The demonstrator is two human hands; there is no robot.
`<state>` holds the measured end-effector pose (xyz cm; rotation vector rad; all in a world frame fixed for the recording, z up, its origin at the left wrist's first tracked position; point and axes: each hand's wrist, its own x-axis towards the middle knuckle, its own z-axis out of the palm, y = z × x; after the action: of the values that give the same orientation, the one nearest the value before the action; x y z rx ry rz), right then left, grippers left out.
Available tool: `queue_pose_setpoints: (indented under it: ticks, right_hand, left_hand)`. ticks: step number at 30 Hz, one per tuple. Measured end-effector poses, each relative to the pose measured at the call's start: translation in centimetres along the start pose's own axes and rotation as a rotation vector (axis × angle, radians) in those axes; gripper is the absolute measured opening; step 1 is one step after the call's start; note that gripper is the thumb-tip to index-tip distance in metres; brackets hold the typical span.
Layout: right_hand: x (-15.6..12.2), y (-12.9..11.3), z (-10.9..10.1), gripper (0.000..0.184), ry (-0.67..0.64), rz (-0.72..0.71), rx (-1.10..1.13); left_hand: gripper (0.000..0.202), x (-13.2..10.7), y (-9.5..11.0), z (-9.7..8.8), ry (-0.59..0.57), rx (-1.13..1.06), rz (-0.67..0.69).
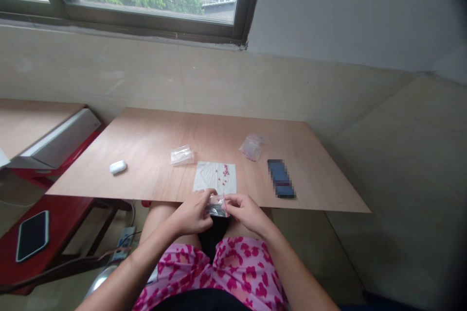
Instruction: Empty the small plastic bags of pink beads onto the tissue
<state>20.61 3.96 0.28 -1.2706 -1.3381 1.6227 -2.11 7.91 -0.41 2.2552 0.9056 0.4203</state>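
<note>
At the table's front edge, above my lap, both hands hold a small clear plastic bag [218,208]. My left hand [195,211] grips the bag's left side, fingers curled over it. On the other side my right hand [248,211] pinches the bag's edge, where a thin red line shows. What the bag contains is too small to make out. Just beyond my hands lies a white tissue [205,175], with several tiny red pieces [225,171] scattered on its right half.
Clear plastic bags [182,155] lie behind the tissue to the left. Another bag [251,147] with small reddish pieces sits to the right. A dark phone-like object [280,178], pixelated, and a white earbud case [118,167] rest on the wooden table [146,131]. A phone [32,235] lies on the red bench.
</note>
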Motion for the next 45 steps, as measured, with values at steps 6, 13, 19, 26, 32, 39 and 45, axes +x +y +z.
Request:
queue_pose_setpoints:
  ticks: [6, 13, 19, 26, 32, 39, 45]
  right_hand:
    - [-0.1, -0.2, 0.8, 0.028, -0.024, 0.018, -0.071]
    - [-0.4, -0.8, 0.8, 0.018, 0.076, -0.106, -0.268]
    - [-0.9, -2.0, 1.2, 0.019, -0.073, -0.252, -0.401]
    - [-0.7, -1.7, 1.9, 0.020, -0.070, -0.263, -0.453]
    - [-0.9, -1.7, 2.3, 0.022, -0.163, -0.283, -0.418]
    - [-1.3, -2.4, 1.8, 0.009, -0.189, -0.313, -0.457]
    - [-1.1, -2.9, 0.9, 0.033, -0.254, -0.332, -0.379]
  left_hand:
    - [0.058, 0.1, 0.7, -0.2, 0.021, -0.121, 0.069]
    - [0.040, 0.4, 1.1, -0.9, -0.115, -0.444, -0.058]
    - [0.033, 0.8, 1.5, -1.2, -0.237, -0.636, 0.016]
    - [0.043, 0.7, 0.9, -0.4, -0.369, -0.645, -0.047]
    - [0.042, 0.6, 0.9, 0.0, -0.418, -0.680, -0.042]
    - [0.046, 0.8, 1.3, -1.9, -0.395, -0.724, -0.017]
    - [0.039, 0.5, 0.5, -2.8, -0.592, -0.848, -0.215]
